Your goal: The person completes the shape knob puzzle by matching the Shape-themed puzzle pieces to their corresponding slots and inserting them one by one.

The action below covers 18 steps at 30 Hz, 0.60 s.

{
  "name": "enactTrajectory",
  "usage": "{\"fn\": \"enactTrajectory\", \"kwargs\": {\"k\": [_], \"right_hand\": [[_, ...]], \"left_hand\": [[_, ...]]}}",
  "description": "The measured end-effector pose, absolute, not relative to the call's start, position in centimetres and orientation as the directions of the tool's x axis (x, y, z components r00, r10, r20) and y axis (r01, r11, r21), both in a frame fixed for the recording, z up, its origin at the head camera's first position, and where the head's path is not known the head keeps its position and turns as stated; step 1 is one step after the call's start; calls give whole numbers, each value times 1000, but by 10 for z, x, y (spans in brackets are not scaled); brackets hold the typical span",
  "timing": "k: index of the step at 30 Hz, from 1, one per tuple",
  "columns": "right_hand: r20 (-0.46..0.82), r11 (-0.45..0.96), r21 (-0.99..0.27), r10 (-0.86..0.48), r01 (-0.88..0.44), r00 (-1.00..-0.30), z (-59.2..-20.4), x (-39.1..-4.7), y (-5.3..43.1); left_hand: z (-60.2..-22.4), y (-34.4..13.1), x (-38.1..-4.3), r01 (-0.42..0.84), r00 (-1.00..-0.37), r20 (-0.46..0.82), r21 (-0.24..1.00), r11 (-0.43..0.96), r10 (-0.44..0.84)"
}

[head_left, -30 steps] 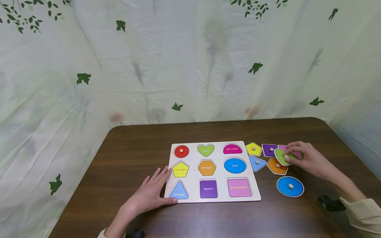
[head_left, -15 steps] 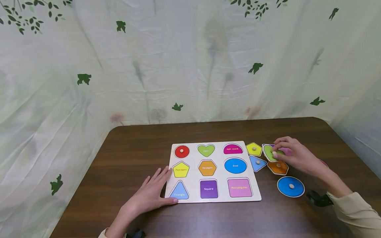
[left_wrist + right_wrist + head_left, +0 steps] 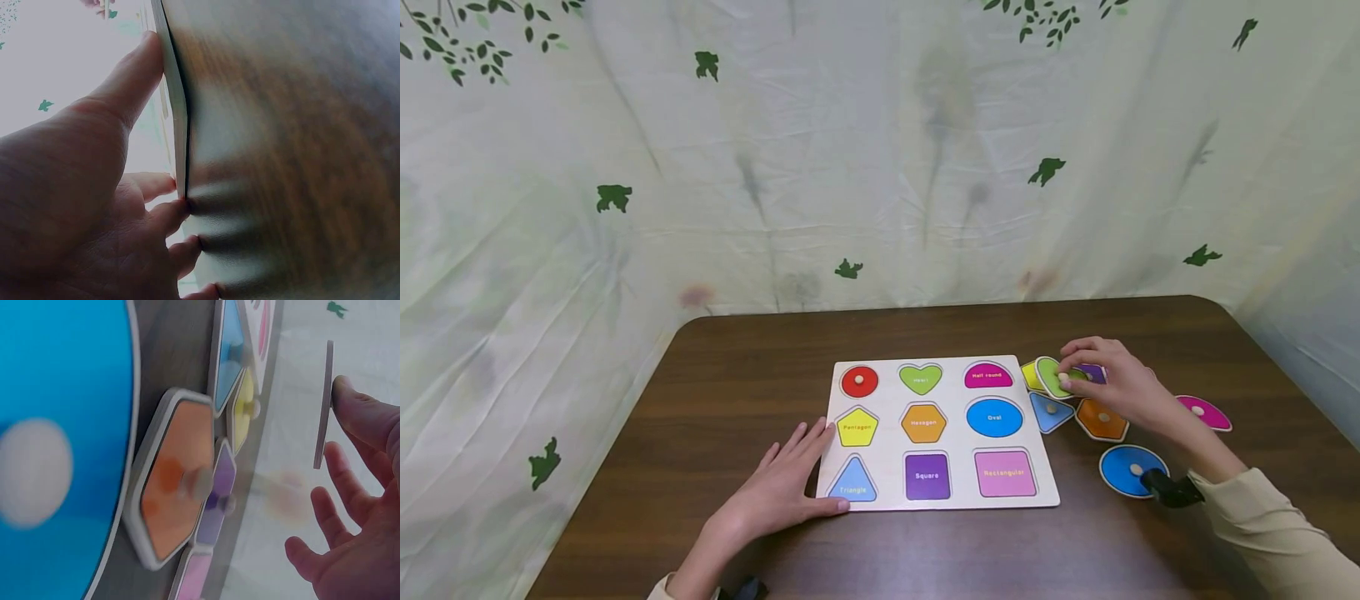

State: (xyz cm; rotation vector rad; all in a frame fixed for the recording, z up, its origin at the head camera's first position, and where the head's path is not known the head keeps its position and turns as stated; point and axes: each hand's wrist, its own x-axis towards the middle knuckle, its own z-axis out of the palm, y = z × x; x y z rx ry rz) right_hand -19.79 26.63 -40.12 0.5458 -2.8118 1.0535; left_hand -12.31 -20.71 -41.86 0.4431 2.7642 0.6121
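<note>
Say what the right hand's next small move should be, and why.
Probably carry the green piece leftward over the green heart on the board: the right hand pinches the piece's knob above the loose pieces, that heart is the board's only green shape and shows no knob, and the left hand rests at the board's left edge.

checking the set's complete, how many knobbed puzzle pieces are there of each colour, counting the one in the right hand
Blue oval and lighter blue triangle: 2
Red circle: 1
Green piece: 1
Yellow piece: 1
Purple piece: 1
Orange hexagon: 1
Magenta half round: 1
Pink piece: 1
Total: 9
</note>
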Motion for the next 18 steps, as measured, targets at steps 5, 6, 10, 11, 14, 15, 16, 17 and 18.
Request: {"fn": "enactTrajectory", "kwargs": {"k": [5, 6, 10, 11, 14, 15, 16, 17, 18], "right_hand": [[222, 666, -641, -315, -382, -923, -401, -202, 256], [221, 662, -644, -318, -383, -922, -401, -203, 254], [223, 654, -650, -323, -387, -920, -401, -206, 245], [225, 650, -653, -323, -388, -919, -401, -207, 242], [247, 633, -660, -325, -404, -913, -402, -208, 235], [257, 628, -660, -327, -412, -910, -402, -209, 233], [265, 621, -663, -328, -418, -907, -402, -209, 230], [271, 613, -666, -331, -424, -904, -403, -210, 228], [276, 608, -668, -334, -430, -901, -402, -210, 226]], "left_hand": [[-418, -207, -123, 237, -915, -196, 450, 861, 354], [-418, -207, -123, 238, -915, -194, 450, 861, 355], [-418, -208, -122, 244, -914, -188, 451, 859, 359], [-418, -208, -122, 245, -914, -187, 451, 858, 360], [-418, -208, -122, 249, -915, -182, 449, 858, 361], [-418, -208, -122, 250, -915, -181, 447, 859, 361], [-418, -208, -122, 249, -915, -181, 447, 859, 360], [-418, -208, -122, 248, -916, -181, 446, 860, 359], [-418, -208, -122, 248, -916, -181, 446, 860, 358]]}}
